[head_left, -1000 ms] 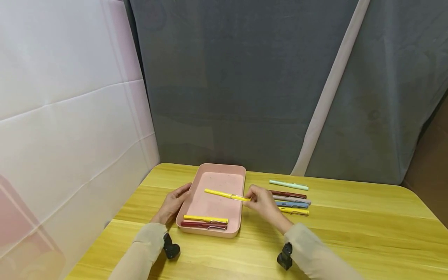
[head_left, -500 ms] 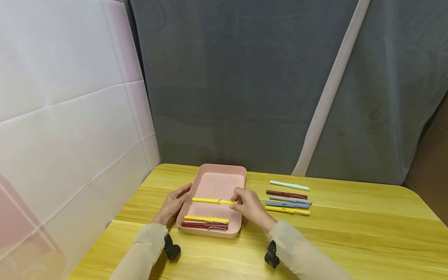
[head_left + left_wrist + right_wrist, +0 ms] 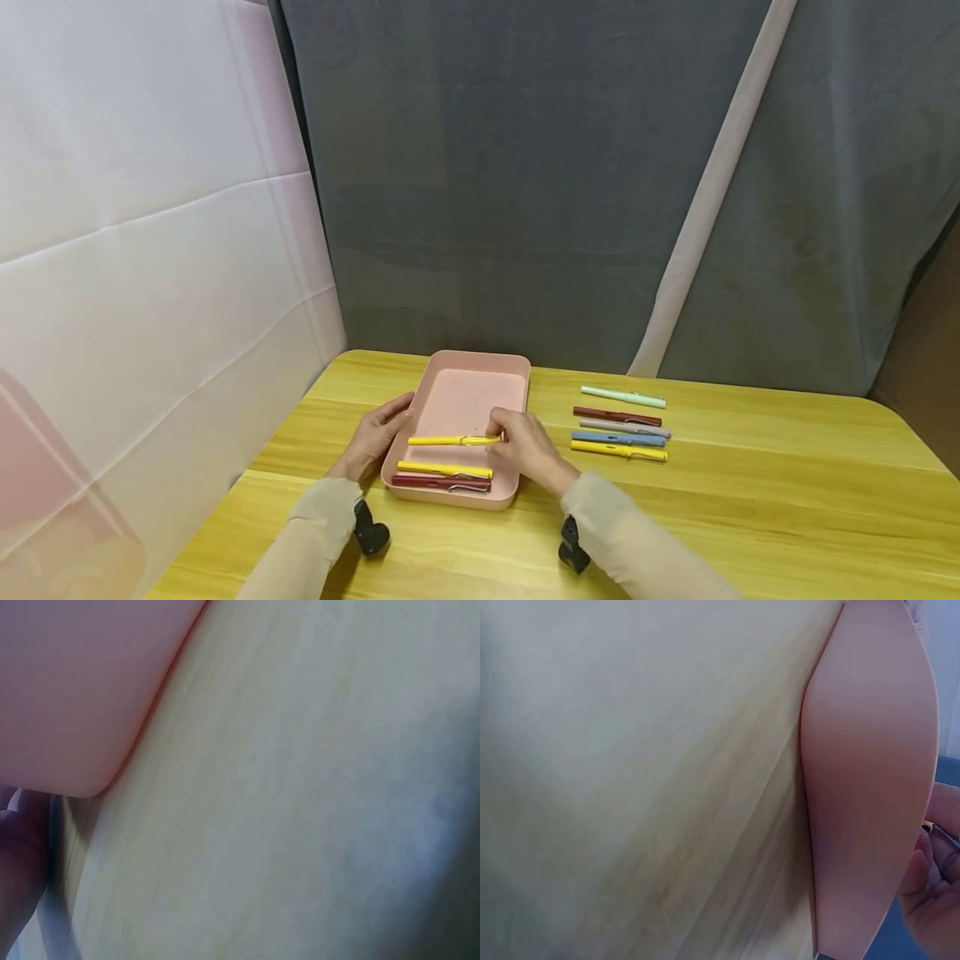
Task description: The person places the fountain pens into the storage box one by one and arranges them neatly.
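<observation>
The pink tray [image 3: 480, 392] lies on the wooden table. My right hand [image 3: 525, 448] reaches over its right rim and pinches one end of a yellow pen [image 3: 450, 441], held crosswise low inside the tray. A second yellow pen [image 3: 444, 469] and a dark red pen [image 3: 441, 482] lie side by side at the tray's near end. Along the left wall rests my left hand [image 3: 375, 437], fingers extended against the outside. In the right wrist view the tray's outer wall [image 3: 870, 780] hides most of the held pen; only its tip shows between the fingers.
Right of the tray, several pens lie on the table [image 3: 750, 500]: a mint green pen [image 3: 622, 397], a dark red pen [image 3: 617, 416], a grey one, a blue pen [image 3: 618, 437] and a yellow pen [image 3: 618, 451]. A dark curtain [image 3: 525, 208] hangs behind; a white cloth wall [image 3: 165, 250] stands left.
My right hand has moved left and nearer with the yellow pen, from over the tray's right rim down into the tray beside the other yellow pen. My left hand has stayed put.
</observation>
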The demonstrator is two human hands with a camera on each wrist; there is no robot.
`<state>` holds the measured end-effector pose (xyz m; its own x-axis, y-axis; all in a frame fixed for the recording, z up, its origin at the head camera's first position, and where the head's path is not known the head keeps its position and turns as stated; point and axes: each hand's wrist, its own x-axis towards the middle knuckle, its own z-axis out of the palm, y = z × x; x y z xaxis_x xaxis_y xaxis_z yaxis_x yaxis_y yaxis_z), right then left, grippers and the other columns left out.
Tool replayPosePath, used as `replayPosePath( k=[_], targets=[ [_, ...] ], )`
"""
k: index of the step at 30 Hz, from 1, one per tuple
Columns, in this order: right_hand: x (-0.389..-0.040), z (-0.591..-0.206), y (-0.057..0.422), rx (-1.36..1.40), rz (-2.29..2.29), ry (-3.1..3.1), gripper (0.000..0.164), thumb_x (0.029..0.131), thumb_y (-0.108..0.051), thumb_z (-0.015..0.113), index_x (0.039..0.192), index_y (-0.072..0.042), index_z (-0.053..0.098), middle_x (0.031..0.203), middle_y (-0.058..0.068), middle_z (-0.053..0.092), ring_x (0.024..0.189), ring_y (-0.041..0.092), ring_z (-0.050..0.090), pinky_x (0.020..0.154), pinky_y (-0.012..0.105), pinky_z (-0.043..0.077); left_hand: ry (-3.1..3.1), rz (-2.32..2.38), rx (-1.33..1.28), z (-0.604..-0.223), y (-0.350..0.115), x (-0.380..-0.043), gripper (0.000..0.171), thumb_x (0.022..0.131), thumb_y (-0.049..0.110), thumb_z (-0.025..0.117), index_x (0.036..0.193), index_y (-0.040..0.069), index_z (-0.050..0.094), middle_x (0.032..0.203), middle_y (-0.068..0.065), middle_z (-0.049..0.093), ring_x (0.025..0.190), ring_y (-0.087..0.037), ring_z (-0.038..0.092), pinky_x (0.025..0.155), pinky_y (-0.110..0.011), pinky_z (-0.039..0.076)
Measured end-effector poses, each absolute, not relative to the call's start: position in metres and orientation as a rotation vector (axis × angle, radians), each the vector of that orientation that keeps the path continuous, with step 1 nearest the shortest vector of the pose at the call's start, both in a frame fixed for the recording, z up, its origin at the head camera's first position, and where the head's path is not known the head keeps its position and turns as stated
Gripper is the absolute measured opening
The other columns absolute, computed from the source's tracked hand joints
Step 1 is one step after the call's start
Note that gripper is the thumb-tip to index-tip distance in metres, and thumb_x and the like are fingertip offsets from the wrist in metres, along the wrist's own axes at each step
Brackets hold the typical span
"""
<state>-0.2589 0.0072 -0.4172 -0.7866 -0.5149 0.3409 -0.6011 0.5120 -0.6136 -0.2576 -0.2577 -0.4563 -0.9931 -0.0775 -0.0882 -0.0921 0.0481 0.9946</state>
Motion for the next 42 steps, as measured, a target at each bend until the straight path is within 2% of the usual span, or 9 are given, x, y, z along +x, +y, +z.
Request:
replayPosePath(
  k=[9, 17, 25, 34, 38, 42],
  targets=[
    [-0.261, -0.419, 0.002, 0.95, 1.076, -2.68, 0.018, 0.074, -0.002, 0.077, 0.072, -0.011, 0.061, 0.073, 0.0, 0.066, 0.061, 0.007, 0.048, 0.054, 0.02, 0.039, 2.285, 2.146, -0.167, -0.455, -0.256, -0.258, 0.051, 0.097, 0.02, 0.053, 0.144, 0.005, 0.038, 0.147, -0.013, 0.038, 0.131, -0.024, 0.039, 0.084, -0.012, 0.046],
    [-0.263, -0.422, -0.002, 0.929, 0.966, -2.701, 0.018, 0.071, -0.003, 0.076, 0.07, -0.014, 0.061, 0.066, -0.004, 0.059, 0.061, 0.008, 0.045, 0.058, 0.022, 0.037, 2.301, 2.129, -0.175, -0.454, -0.256, -0.258, 0.05, 0.098, 0.018, 0.051, 0.144, 0.005, 0.037, 0.148, -0.013, 0.037, 0.133, -0.027, 0.036, 0.087, -0.013, 0.045],
    [-0.262, -0.423, -0.006, 0.924, 0.812, -2.748, 0.019, 0.074, -0.009, 0.077, 0.072, -0.015, 0.059, 0.065, -0.007, 0.055, 0.064, 0.01, 0.042, 0.064, 0.026, 0.034, 2.314, 2.119, -0.186, -0.456, -0.257, -0.259, 0.052, 0.097, 0.021, 0.054, 0.144, 0.006, 0.039, 0.148, -0.012, 0.038, 0.133, -0.026, 0.037, 0.091, -0.016, 0.045],
    [-0.26, -0.424, -0.009, 0.941, 0.678, -2.747, 0.024, 0.071, -0.009, 0.079, 0.07, -0.014, 0.056, 0.061, -0.008, 0.049, 0.062, 0.011, 0.04, 0.064, 0.027, 0.028, 2.3, 2.14, -0.167, -0.456, -0.257, -0.258, 0.052, 0.096, 0.022, 0.054, 0.144, 0.006, 0.038, 0.147, -0.013, 0.039, 0.132, -0.027, 0.038, 0.085, -0.013, 0.045],
    [-0.259, -0.426, -0.01, 0.95, 0.594, -2.747, 0.022, 0.072, -0.01, 0.079, 0.072, -0.014, 0.058, 0.063, -0.007, 0.055, 0.063, 0.011, 0.042, 0.064, 0.028, 0.029, 2.305, 2.136, -0.17, -0.456, -0.257, -0.258, 0.052, 0.096, 0.022, 0.054, 0.144, 0.006, 0.039, 0.147, -0.013, 0.039, 0.132, -0.027, 0.038, 0.086, -0.013, 0.046],
    [-0.26, -0.426, -0.009, 0.981, 0.554, -2.751, 0.015, 0.073, -0.012, 0.079, 0.077, -0.014, 0.065, 0.073, -0.005, 0.066, 0.066, 0.012, 0.047, 0.065, 0.028, 0.031, 2.318, 2.123, -0.169, -0.456, -0.258, -0.258, 0.052, 0.097, 0.021, 0.053, 0.144, 0.006, 0.039, 0.147, -0.013, 0.038, 0.133, -0.027, 0.037, 0.087, -0.013, 0.045]
  ],
)
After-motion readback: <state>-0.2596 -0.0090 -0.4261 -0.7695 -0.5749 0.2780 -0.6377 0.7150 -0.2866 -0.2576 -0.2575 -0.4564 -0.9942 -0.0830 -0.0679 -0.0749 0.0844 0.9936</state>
